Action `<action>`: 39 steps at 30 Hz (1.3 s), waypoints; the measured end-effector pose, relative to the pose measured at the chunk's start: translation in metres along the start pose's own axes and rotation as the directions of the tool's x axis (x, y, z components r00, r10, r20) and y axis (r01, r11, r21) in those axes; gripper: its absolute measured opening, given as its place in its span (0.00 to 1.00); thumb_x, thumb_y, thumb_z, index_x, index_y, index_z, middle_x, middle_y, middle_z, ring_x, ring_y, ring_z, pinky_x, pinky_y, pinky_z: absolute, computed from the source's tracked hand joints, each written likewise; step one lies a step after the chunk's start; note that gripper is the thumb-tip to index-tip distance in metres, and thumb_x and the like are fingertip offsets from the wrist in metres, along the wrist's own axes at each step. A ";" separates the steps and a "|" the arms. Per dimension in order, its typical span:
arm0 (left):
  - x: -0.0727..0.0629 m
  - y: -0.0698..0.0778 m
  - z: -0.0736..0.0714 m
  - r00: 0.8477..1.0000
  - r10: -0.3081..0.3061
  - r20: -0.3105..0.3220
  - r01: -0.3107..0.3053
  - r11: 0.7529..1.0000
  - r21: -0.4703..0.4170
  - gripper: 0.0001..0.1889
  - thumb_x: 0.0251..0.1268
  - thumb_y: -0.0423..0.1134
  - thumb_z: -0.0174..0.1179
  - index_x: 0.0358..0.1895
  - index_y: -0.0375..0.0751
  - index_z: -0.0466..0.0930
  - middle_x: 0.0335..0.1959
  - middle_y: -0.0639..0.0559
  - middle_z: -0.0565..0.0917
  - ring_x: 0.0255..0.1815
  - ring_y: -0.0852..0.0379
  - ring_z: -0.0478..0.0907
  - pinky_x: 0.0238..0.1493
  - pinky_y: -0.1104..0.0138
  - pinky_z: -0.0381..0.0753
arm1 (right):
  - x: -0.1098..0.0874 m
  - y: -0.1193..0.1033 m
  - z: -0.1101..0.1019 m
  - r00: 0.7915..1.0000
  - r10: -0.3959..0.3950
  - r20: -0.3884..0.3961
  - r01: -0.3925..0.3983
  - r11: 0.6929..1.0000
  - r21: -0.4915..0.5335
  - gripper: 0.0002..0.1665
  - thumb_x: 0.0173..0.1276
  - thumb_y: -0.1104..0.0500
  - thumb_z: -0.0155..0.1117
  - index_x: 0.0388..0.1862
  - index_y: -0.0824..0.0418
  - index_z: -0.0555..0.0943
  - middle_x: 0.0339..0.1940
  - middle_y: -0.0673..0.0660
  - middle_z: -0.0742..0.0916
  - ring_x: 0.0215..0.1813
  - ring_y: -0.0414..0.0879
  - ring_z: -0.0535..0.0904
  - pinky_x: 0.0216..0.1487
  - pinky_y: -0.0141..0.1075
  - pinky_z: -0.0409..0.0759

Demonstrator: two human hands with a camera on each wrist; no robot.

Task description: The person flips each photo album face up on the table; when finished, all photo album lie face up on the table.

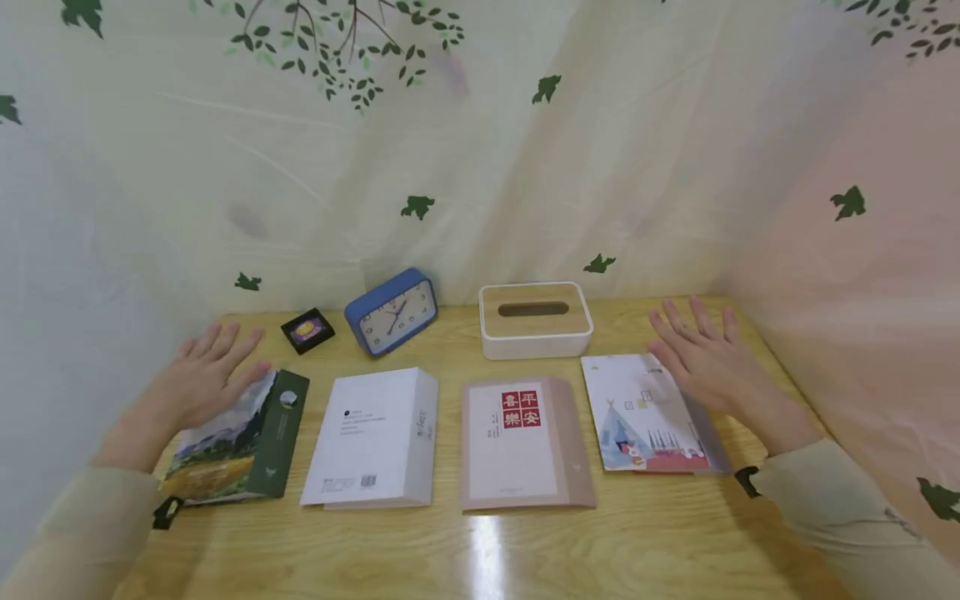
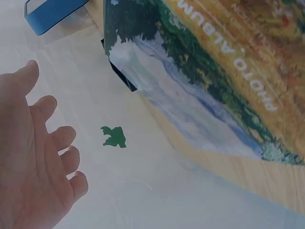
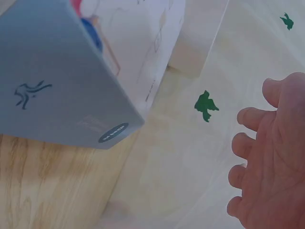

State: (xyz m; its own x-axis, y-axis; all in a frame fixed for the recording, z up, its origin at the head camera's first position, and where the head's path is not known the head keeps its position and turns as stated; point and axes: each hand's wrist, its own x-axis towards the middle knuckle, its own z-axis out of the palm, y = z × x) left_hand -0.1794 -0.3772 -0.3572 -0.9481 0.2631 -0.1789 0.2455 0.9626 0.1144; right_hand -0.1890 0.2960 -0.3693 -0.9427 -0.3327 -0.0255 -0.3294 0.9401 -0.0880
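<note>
Photo album [image 1: 242, 442] lies near left hand [image 1: 201, 383]; right hand [image 1: 708, 360] apparently above 1 book [image 1: 648, 421].

Soft, muted light fills all three views, with a white streak of glare on the near part of the wooden table [image 1: 375, 550], dim shadows beside both sleeves [image 1: 847, 508], and hazy, slightly soft wrist pictures.

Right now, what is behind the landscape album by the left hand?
Beyond the landscape album, a small black item sits on the wooden table. In the head view, the left hand covers the album's far left corner, so anything directly behind that is hidden.
</note>
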 end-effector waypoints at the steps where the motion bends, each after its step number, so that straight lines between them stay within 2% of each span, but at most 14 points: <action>1: 0.000 0.000 -0.003 1.000 0.002 -0.001 -0.002 1.000 0.006 0.41 0.83 0.61 0.34 0.82 0.35 0.38 0.78 0.22 0.36 0.77 0.24 0.29 0.71 0.29 0.32 | 0.000 -0.001 -0.001 1.000 -0.002 -0.004 0.002 1.000 -0.002 0.40 0.84 0.38 0.30 0.84 0.60 0.48 0.83 0.64 0.48 0.81 0.65 0.29 0.71 0.67 0.19; 7: -0.004 -0.009 -0.023 1.000 0.010 0.011 -0.010 1.000 0.004 0.41 0.82 0.61 0.37 0.82 0.36 0.36 0.77 0.21 0.37 0.76 0.21 0.29 0.70 0.29 0.29 | 0.006 -0.019 -0.017 0.997 -0.030 -0.071 0.031 0.999 0.017 0.40 0.84 0.36 0.29 0.85 0.55 0.46 0.84 0.60 0.46 0.81 0.62 0.26 0.72 0.68 0.22; 10: -0.009 -0.014 -0.032 0.999 -0.001 0.033 0.005 0.993 -0.119 0.43 0.82 0.60 0.40 0.82 0.41 0.29 0.78 0.23 0.32 0.75 0.21 0.24 0.67 0.26 0.28 | 0.009 -0.039 -0.031 0.992 -0.044 -0.120 0.053 0.996 0.071 0.42 0.82 0.35 0.35 0.85 0.52 0.42 0.84 0.60 0.43 0.81 0.61 0.26 0.73 0.69 0.30; 14: -0.018 -0.018 -0.041 0.996 -0.017 0.083 0.043 0.943 -0.329 0.49 0.80 0.59 0.46 0.78 0.47 0.14 0.78 0.31 0.20 0.74 0.20 0.23 0.62 0.21 0.37 | 0.011 -0.072 -0.050 0.979 -0.081 -0.187 0.118 0.973 0.198 0.53 0.78 0.34 0.48 0.85 0.52 0.34 0.84 0.58 0.39 0.82 0.59 0.32 0.73 0.68 0.51; 18: -0.026 -0.024 -0.046 0.990 -0.017 0.141 0.073 0.913 -0.402 0.53 0.79 0.57 0.49 0.73 0.54 0.05 0.76 0.36 0.13 0.72 0.14 0.32 0.56 0.19 0.49 | 0.015 -0.110 -0.061 0.963 -0.131 -0.237 0.210 0.915 0.346 0.64 0.71 0.32 0.60 0.83 0.50 0.28 0.84 0.51 0.38 0.82 0.55 0.45 0.75 0.58 0.58; 19: -0.027 -0.026 -0.045 0.988 -0.025 0.152 0.086 0.908 -0.410 0.54 0.79 0.57 0.50 0.72 0.56 0.04 0.76 0.37 0.12 0.71 0.13 0.32 0.55 0.19 0.50 | 0.018 -0.120 -0.062 0.958 -0.137 -0.253 0.227 0.900 0.372 0.66 0.70 0.32 0.62 0.83 0.48 0.27 0.84 0.50 0.40 0.79 0.56 0.60 0.72 0.55 0.66; 20: -0.029 -0.029 -0.044 0.986 -0.029 0.166 0.097 0.903 -0.419 0.55 0.78 0.57 0.51 0.72 0.57 0.04 0.75 0.37 0.12 0.70 0.12 0.32 0.54 0.19 0.50 | 0.020 -0.130 -0.063 0.956 -0.143 -0.255 0.242 0.878 0.412 0.68 0.68 0.32 0.65 0.82 0.46 0.26 0.84 0.49 0.41 0.69 0.55 0.74 0.72 0.54 0.66; 23: -0.033 -0.039 -0.034 0.975 -0.036 0.221 0.140 0.870 -0.472 0.57 0.77 0.56 0.53 0.71 0.57 0.03 0.74 0.29 0.13 0.69 0.10 0.32 0.52 0.20 0.56 | 0.029 -0.161 -0.062 0.952 -0.171 -0.254 0.287 0.790 0.542 0.69 0.65 0.31 0.68 0.81 0.38 0.25 0.84 0.47 0.42 0.63 0.54 0.78 0.71 0.54 0.68; 25: -0.034 -0.046 -0.024 0.958 -0.050 0.283 0.194 0.839 -0.508 0.59 0.77 0.56 0.54 0.70 0.53 0.01 0.73 0.21 0.17 0.68 0.09 0.33 0.51 0.23 0.63 | 0.037 -0.180 -0.057 0.951 -0.195 -0.242 0.306 0.723 0.620 0.69 0.63 0.30 0.68 0.81 0.34 0.26 0.84 0.46 0.43 0.61 0.56 0.80 0.69 0.54 0.71; 26: -0.035 -0.049 -0.020 0.948 -0.051 0.313 0.217 0.824 -0.524 0.59 0.77 0.55 0.54 0.70 0.51 0.01 0.72 0.18 0.19 0.67 0.09 0.34 0.50 0.24 0.67 | 0.040 -0.190 -0.054 0.951 -0.215 -0.224 0.310 0.678 0.666 0.68 0.63 0.29 0.67 0.81 0.33 0.26 0.84 0.44 0.41 0.70 0.59 0.73 0.73 0.54 0.65; 27: -0.036 -0.052 -0.015 0.939 -0.050 0.341 0.238 0.809 -0.537 0.59 0.78 0.55 0.54 0.69 0.49 0.00 0.71 0.14 0.22 0.67 0.09 0.34 0.49 0.26 0.70 | 0.045 -0.199 -0.049 0.948 -0.233 -0.217 0.318 0.644 0.696 0.68 0.63 0.28 0.67 0.80 0.33 0.27 0.83 0.43 0.41 0.76 0.61 0.63 0.73 0.53 0.65; 28: -0.037 -0.055 -0.010 0.929 -0.054 0.367 0.261 0.798 -0.543 0.59 0.78 0.55 0.53 0.69 0.47 0.00 0.70 0.12 0.24 0.67 0.09 0.34 0.48 0.28 0.73 | 0.049 -0.208 -0.045 0.947 -0.248 -0.205 0.318 0.619 0.718 0.68 0.62 0.27 0.66 0.80 0.32 0.27 0.83 0.42 0.41 0.74 0.63 0.66 0.72 0.53 0.67; 34: -0.045 -0.070 0.009 0.888 -0.087 0.452 0.350 0.767 -0.539 0.58 0.78 0.59 0.51 0.72 0.37 0.07 0.70 0.09 0.31 0.70 0.13 0.41 0.51 0.33 0.77 | 0.070 -0.266 -0.013 0.923 -0.353 -0.157 0.313 0.447 0.838 0.68 0.66 0.37 0.71 0.82 0.36 0.28 0.83 0.40 0.39 0.81 0.48 0.51 0.73 0.45 0.67; 39: -0.057 -0.082 0.020 0.871 -0.096 0.481 0.390 0.730 -0.561 0.57 0.79 0.57 0.50 0.72 0.29 0.09 0.70 0.09 0.34 0.70 0.16 0.52 0.54 0.37 0.78 | 0.080 -0.311 0.005 0.918 -0.381 -0.107 0.227 0.285 0.931 0.65 0.69 0.46 0.71 0.83 0.38 0.30 0.84 0.41 0.42 0.81 0.43 0.48 0.72 0.41 0.67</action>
State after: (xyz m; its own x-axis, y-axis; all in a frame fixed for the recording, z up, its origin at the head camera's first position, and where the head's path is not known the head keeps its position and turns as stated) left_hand -0.1412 -0.4693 -0.3763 -0.7525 0.1677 -0.6369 -0.3044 0.7690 0.5621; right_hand -0.1618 -0.0235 -0.3486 -0.7459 -0.6556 0.1171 -0.2585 0.1230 -0.9581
